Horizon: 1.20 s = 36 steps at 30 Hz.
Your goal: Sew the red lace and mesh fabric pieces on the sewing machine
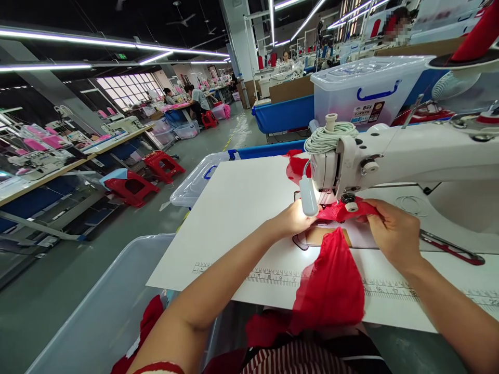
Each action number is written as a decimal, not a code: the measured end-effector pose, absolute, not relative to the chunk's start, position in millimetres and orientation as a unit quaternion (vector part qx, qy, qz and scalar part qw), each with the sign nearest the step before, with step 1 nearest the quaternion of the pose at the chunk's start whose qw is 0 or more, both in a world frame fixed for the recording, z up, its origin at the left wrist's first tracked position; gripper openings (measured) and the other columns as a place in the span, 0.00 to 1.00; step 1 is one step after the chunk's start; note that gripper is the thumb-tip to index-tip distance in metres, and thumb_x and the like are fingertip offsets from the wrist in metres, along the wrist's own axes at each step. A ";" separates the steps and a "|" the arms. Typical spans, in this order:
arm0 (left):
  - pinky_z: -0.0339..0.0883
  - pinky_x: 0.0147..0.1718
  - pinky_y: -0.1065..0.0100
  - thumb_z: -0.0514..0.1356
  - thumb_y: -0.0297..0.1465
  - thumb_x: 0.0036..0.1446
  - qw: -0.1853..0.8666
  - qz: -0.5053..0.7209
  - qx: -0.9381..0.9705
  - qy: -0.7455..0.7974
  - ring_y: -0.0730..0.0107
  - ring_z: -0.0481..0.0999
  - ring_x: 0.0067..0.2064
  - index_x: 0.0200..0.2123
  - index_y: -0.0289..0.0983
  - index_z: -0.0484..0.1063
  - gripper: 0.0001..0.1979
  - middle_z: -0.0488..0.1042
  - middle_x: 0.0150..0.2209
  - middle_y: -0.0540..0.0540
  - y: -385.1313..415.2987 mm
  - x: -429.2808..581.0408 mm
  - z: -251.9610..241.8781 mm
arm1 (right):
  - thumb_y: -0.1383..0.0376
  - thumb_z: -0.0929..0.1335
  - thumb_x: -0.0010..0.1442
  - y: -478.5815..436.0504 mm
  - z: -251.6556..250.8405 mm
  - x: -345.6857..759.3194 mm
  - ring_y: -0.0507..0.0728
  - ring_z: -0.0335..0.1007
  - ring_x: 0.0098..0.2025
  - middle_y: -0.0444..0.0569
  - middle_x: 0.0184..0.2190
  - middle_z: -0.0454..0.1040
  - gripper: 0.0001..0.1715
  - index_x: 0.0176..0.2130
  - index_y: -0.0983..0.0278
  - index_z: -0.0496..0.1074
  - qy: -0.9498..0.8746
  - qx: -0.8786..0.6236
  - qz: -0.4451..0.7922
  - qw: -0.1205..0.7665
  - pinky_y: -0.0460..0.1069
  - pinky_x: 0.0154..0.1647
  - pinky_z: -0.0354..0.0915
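The red fabric (329, 283) runs under the head of a white sewing machine (405, 153), and a gathered part of it drops across the printed ruler (273, 276) and over the near edge of the white worktop (234, 208). The person's right hand (397, 231) is to the right of the needle area, its thumb and fingers pinching the fabric's right end. The left hand (297, 217) reaches in from the worktop's near left corner to the fabric's other side; a small lit lamp (309, 196) covers its fingertips, so it cannot be told whether those fingers pinch or only press. More red cloth (296, 167) lies behind the machine head, towards the far edge. A black-and-red tool (454, 248) rests just beside the right wrist, behind the ruler. Coiled pale green cord (329, 137) sits on top of the machine head. Below the left edge stands a translucent tub (113, 291) with red material inside.
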<state>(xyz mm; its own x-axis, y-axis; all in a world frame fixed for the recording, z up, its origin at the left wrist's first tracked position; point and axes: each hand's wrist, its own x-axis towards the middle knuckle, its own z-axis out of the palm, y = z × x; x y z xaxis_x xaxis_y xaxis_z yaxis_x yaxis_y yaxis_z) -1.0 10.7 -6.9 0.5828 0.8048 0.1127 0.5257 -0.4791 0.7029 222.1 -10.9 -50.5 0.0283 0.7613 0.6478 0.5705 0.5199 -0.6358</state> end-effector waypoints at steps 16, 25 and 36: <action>0.56 0.26 0.71 0.58 0.26 0.53 0.191 0.266 0.794 0.512 0.72 0.61 0.26 0.23 0.40 0.51 0.15 0.58 0.23 0.55 -11.6 16.0 -28.9 | 0.56 0.65 0.63 -13.2 -41.4 216.1 0.56 0.73 0.25 0.44 0.24 0.75 0.12 0.35 0.59 0.73 -0.651 -0.438 0.265 0.560 0.50 0.27 0.73; 0.55 0.27 0.70 0.53 0.21 0.49 0.089 0.254 0.842 0.468 0.70 0.62 0.28 0.24 0.40 0.50 0.12 0.59 0.26 0.52 -12.6 8.8 -35.9 | 0.56 0.62 0.63 -9.0 -33.7 216.8 0.55 0.73 0.26 0.48 0.28 0.76 0.14 0.33 0.61 0.71 -0.699 -0.406 0.224 0.545 0.48 0.26 0.72; 0.57 0.28 0.71 0.55 0.22 0.53 0.038 0.158 0.892 0.421 0.71 0.64 0.30 0.25 0.37 0.62 0.08 0.64 0.27 0.51 -13.8 1.9 -28.8 | 0.68 0.66 0.56 -9.6 -45.8 226.2 0.56 0.75 0.35 0.49 0.38 0.78 0.25 0.54 0.59 0.66 -0.852 -0.368 0.129 0.350 0.48 0.35 0.70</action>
